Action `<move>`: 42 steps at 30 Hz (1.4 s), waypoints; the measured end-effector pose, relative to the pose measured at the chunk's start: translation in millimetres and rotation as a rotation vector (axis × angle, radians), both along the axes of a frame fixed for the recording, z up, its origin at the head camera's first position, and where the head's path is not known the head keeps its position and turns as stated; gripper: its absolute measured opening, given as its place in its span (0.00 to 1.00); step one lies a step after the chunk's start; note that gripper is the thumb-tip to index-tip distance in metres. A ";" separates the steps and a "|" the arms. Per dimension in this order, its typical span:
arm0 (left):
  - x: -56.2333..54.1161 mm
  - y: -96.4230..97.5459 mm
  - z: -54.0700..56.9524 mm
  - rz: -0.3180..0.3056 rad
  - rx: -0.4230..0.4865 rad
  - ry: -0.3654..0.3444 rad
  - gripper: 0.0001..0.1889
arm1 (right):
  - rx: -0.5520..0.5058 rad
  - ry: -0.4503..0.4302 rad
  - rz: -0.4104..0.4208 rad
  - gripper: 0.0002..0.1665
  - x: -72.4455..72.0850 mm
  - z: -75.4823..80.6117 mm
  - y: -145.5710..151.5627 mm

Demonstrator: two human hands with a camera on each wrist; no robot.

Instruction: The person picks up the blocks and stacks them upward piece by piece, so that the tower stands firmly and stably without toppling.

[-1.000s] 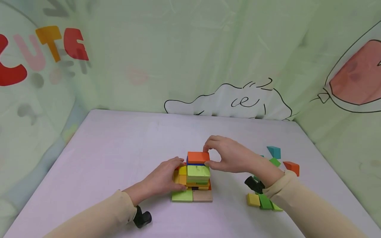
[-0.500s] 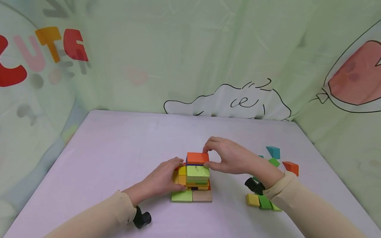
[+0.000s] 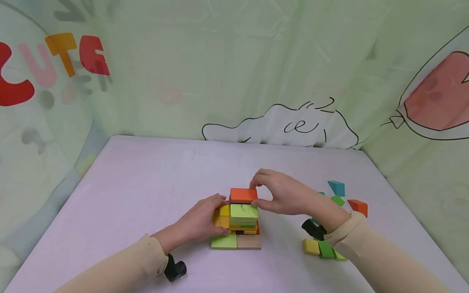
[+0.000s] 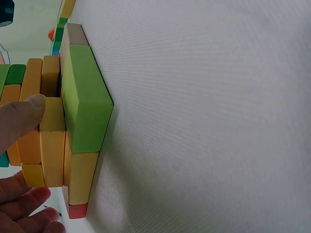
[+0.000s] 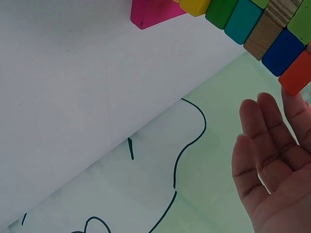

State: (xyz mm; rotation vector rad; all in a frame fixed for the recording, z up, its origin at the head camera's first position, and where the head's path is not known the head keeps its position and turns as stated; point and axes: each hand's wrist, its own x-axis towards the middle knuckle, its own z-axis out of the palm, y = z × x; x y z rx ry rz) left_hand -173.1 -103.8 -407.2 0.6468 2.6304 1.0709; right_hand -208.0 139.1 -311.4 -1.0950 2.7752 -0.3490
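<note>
your right grip (image 3: 281, 193) parted just enough to pinch the orange block (image 3: 242, 195) up top, your left grip (image 3: 198, 217) wrapped partway round the block stack (image 3: 243, 212), lower centre of frame, loose blocks (image 3: 325, 249) lower right

Wore plain, pale-beige long sleeves, seen as left sleeve (image 3: 113, 264) and right sleeve (image 3: 381, 254). Ended in a left cuff (image 3: 156, 249), lightly puckered, and a right cuff (image 3: 344, 228), softly creased (same cloth and colour throughout). Bore below the former a small black device (image 3: 175, 268) with a rounded, stubby end, and beside the latter a similar black cylinder (image 3: 313, 229). Left uncovered both left hand (image 3: 199, 217) and right hand (image 3: 282, 192).
</note>
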 end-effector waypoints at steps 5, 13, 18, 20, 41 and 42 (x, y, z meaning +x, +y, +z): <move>-0.2 1.6 -1.0 -0.002 -0.006 0.003 0.35 | -0.026 -0.024 -0.026 0.21 2.7 2.3 7.6; 0.5 2.8 1.2 0.017 -0.021 -0.004 0.35 | -0.066 0.020 -0.159 0.18 22.6 -3.5 60.4; 1.4 3.2 3.0 0.023 -0.021 -0.003 0.35 | 0.013 -0.013 -0.218 0.16 44.3 -29.7 108.5; 1.7 3.2 3.1 0.028 -0.020 -0.006 0.35 | 0.051 -0.032 -0.237 0.16 52.7 -42.1 124.8; 3.7 4.4 3.1 0.027 -0.008 0.009 0.34 | 0.233 -0.018 -0.221 0.23 62.1 -78.4 151.9; 3.7 4.6 3.0 0.027 -0.010 0.006 0.34 | 0.229 -0.013 -0.213 0.23 62.3 -78.9 152.2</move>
